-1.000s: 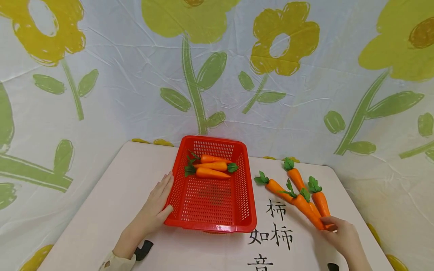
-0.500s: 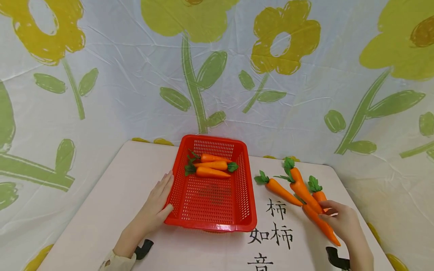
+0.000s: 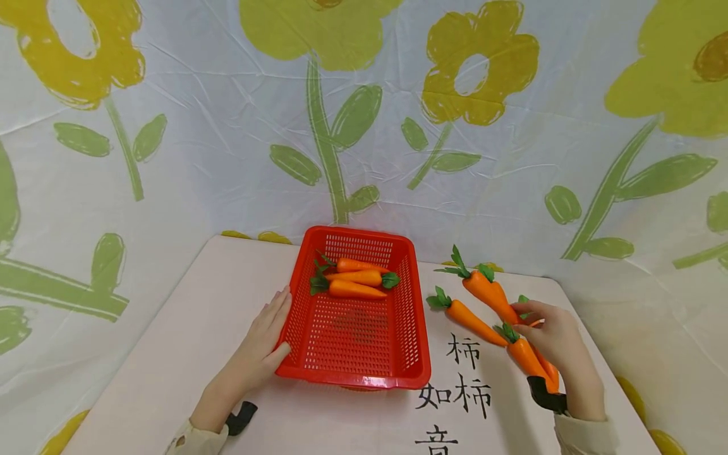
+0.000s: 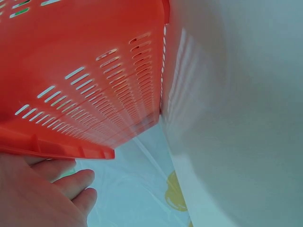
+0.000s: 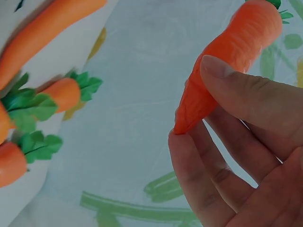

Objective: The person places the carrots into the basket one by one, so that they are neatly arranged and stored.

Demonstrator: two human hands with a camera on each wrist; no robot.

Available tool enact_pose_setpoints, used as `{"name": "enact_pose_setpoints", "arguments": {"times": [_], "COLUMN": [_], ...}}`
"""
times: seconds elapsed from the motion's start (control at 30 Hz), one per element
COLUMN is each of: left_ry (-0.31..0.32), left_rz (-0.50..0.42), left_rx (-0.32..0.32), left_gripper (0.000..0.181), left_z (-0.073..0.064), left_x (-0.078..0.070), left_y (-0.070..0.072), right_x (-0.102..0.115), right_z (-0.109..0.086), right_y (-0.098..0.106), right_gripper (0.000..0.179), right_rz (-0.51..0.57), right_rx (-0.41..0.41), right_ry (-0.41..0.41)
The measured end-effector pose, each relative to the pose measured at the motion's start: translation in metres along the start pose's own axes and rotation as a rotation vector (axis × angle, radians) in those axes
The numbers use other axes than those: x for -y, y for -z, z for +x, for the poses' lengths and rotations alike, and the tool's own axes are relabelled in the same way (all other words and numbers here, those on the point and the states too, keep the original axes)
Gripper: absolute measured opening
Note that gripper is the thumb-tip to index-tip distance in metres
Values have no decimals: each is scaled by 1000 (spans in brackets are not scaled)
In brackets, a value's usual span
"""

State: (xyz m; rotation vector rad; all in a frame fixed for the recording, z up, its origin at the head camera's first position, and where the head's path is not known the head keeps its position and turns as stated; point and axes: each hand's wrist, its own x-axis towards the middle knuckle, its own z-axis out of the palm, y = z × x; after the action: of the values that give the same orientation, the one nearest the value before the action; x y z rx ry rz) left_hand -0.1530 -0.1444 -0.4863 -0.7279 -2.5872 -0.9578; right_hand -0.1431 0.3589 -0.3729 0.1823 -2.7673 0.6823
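My right hand (image 3: 548,335) pinches an orange toy carrot (image 3: 480,289) near its tapered end, thumb on one side and fingers on the other. In the right wrist view that carrot (image 5: 236,47) appears raised above the table, its leafy end pointing away from the hand. Several other carrots (image 3: 474,323) lie on the table below and beside this hand, some partly hidden by it. My left hand (image 3: 258,344) rests against the left side of a red perforated basket (image 3: 423,354), fingers fairly straight along its rim. Three carrots (image 3: 355,290) with green leaves lie inside, towards the basket's far end.
The pale table (image 3: 216,303) carries black printed characters (image 3: 472,395) right of the basket. A flower-printed cloth (image 3: 227,158) hangs behind and around the table. Black bands (image 3: 546,395) sit at both wrists.
My right hand has moved away from me and slightly left, lifting the pinched carrot off the pile. Carrots beneath it have shifted. The left hand and the basket stay in place.
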Motion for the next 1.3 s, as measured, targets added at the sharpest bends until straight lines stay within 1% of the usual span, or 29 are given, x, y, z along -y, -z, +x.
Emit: {"name": "enact_pose_setpoints", "arguments": {"times": [0.13, 0.23, 0.33, 0.47, 0.7, 0.97, 1.2, 1.3], "left_ry": [-2, -2, 0, -5, -13, -16, -15, -13], "left_rz": [-4, -8, -11, -15, -6, -3, 2, 6], "left_rx": [3, 4, 4, 3, -6, -9, -14, -19], "left_gripper": [80, 80, 80, 80, 80, 81, 80, 80], "left_z": [0, 0, 1, 1, 1, 0, 0, 0], "left_x": [0, 0, 1, 2, 0, 0, -1, -2], "left_y": [0, 0, 0, -1, 0, -1, -1, -1], "right_x": [14, 25, 37, 54, 81, 119, 141, 150], "right_z": [14, 25, 36, 50, 75, 100, 114, 118], "right_y": [0, -1, -4, -9, -22, -46, -77, -89], "right_gripper": [31, 30, 30, 31, 27, 25, 29, 27], "right_rz": [3, 26, 62, 77, 60, 54, 45, 29], "right_rx": [-2, 16, 47, 91, 149, 224, 285, 299], "right_ry": [51, 78, 85, 92, 143, 228, 293, 304]}}
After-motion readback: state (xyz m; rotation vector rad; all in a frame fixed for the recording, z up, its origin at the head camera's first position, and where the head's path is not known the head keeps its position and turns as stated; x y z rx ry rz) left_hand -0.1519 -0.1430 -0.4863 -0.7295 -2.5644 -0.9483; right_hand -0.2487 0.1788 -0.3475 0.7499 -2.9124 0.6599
